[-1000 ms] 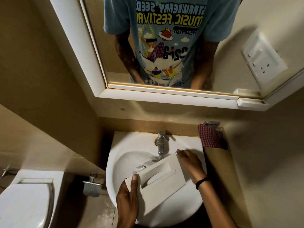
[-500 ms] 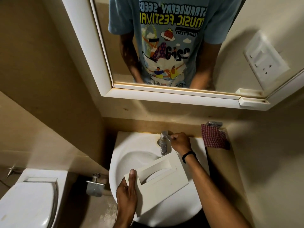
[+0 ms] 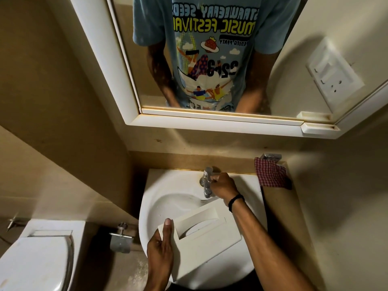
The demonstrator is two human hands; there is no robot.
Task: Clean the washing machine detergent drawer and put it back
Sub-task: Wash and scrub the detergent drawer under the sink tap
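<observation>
Now the left hand (image 3: 160,252) grips the left end of the white plastic detergent drawer (image 3: 206,234), which it holds tilted over the round white ceramic basin (image 3: 155,198). Further right, the right hand (image 3: 223,185) is closed around the chrome tap (image 3: 207,181).

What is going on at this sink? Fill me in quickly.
A person is rinsing a white detergent drawer at a bathroom sink. The left hand grips the drawer by its near-left corner and holds it tilted over the basin. The right hand is on the tap, fingers at its handle. Whether water is running cannot be told. A red checked cloth hangs unused to the right of the sink.
</observation>
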